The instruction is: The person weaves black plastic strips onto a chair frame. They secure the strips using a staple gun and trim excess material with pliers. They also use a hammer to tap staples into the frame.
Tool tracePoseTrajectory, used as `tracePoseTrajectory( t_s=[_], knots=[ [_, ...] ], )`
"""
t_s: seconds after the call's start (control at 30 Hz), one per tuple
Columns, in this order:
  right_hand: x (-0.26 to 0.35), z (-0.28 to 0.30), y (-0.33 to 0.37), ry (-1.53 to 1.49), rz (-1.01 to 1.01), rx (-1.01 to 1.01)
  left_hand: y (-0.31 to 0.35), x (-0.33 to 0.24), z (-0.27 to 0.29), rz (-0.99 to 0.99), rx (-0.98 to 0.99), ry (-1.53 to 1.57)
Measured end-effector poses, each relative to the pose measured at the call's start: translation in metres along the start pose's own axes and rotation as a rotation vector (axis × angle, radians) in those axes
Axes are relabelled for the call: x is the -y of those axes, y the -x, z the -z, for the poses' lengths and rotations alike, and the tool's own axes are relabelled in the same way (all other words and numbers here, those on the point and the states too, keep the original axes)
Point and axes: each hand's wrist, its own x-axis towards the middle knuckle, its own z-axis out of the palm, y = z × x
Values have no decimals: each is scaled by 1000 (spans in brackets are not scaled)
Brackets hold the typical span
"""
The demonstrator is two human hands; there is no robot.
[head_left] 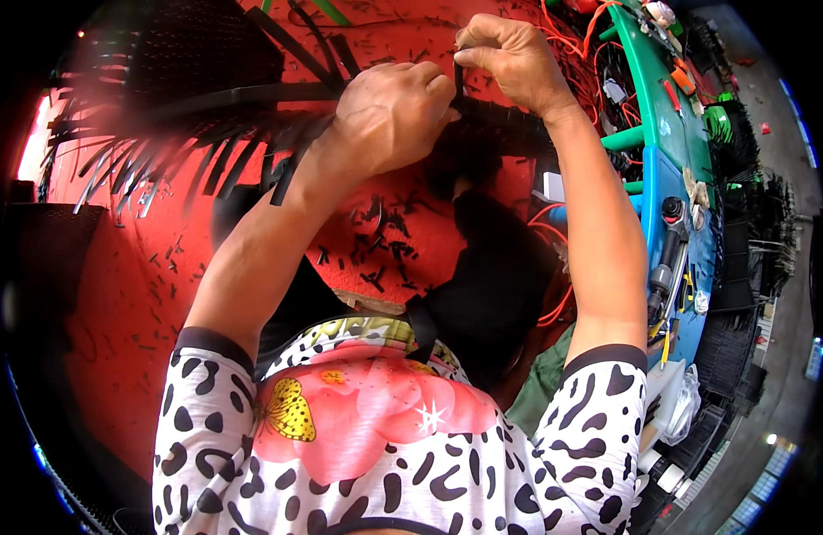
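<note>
A large black woven piece [193, 58], apparently of flat strips, spans the upper left, with many loose strip ends fanning out along its lower side. Its dark edge runs behind my hands toward the right. My left hand [389, 116] is closed with curled fingers at this edge; its fingertips are partly hidden. To the right and slightly higher, my right hand [514, 67] pinches a short upright black strip [458, 78] between thumb and forefinger. The strip's lower end comes down close to my left fingertips.
Short black offcuts [376, 245] litter the red floor [135, 303]. At right stands a green and blue bench [665, 165] with a power tool [668, 254], an orange-handled tool and a clear plastic bag [683, 408]. Red cords [558, 232] trail beside it. Black woven panels [728, 276] lie farther right.
</note>
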Motion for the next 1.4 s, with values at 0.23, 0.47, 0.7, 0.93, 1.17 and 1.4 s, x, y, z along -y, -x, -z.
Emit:
tracePoseTrajectory(
  t_s=[0.23,0.47,0.7,0.93,1.17,1.4],
  knots=[
    [-25,5,-5,-54,-84,141,0,-4,-7,62,-19,6],
    [-30,8,2,-189,-210,180,-15,-8,-9,22,28,45],
    [2,-9,23,540,2,-352,0,1,0,65,96,129],
    [-25,149,246,1173,-587,-917,11,-19,-1,72,143,150],
    [-50,221,359,1181,-1547,-544,13,-15,-8,80,117,121],
    [-70,226,351,1085,-1438,-470,8,-15,-16,112,110,44]
  ],
)
